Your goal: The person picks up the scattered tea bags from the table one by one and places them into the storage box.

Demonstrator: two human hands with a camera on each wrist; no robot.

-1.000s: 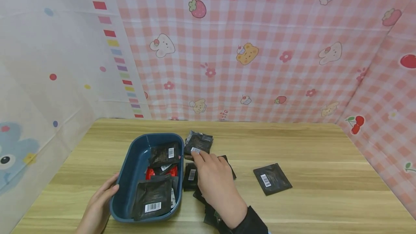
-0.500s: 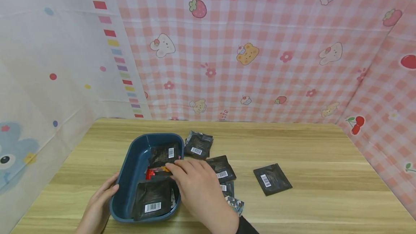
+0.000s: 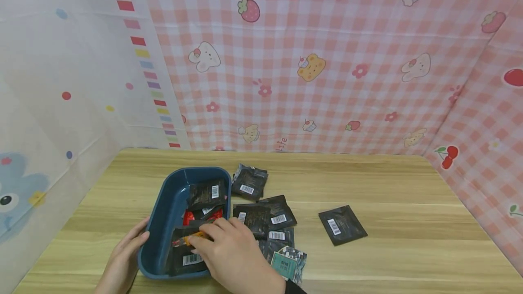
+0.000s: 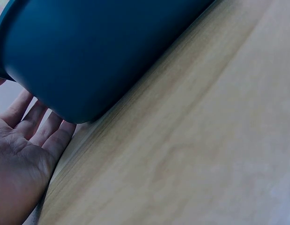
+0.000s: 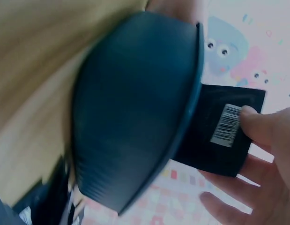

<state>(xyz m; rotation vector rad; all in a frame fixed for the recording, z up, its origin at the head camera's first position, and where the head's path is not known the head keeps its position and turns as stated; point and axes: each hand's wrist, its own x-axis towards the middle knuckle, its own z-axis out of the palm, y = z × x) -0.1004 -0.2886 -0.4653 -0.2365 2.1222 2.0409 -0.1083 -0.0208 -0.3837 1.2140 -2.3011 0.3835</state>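
My left hand (image 3: 124, 253) rests against the outer left wall of a blue plastic bin (image 3: 157, 221), its fingers fairly straight along the side in the left wrist view. Over the bin's near right rim, my right hand (image 3: 239, 253) pinches a flat black sachet (image 5: 217, 129) between thumb and fingers. In the right wrist view its barcode faces the camera; from the head only an orange-and-red strip shows by the fingertips. Inside the bin lie several black sachets (image 3: 204, 194) and something red (image 3: 189, 217). The right hand partly covers the near sachets.
Right of the bin is a loose pile of sachets (image 3: 253, 221), one with a teal label (image 3: 283, 264). Another small stack (image 3: 250, 183) lies behind it. A single black sachet (image 3: 343, 225) lies farther right on the wooden table (image 3: 408, 239). Printed cloth (image 3: 367, 103) walls the back and sides.
My right hand has moved left from the sachets on the table to the bin, then toward its near end, carrying a sachet. More of the pile is uncovered. The left hand has stayed put.
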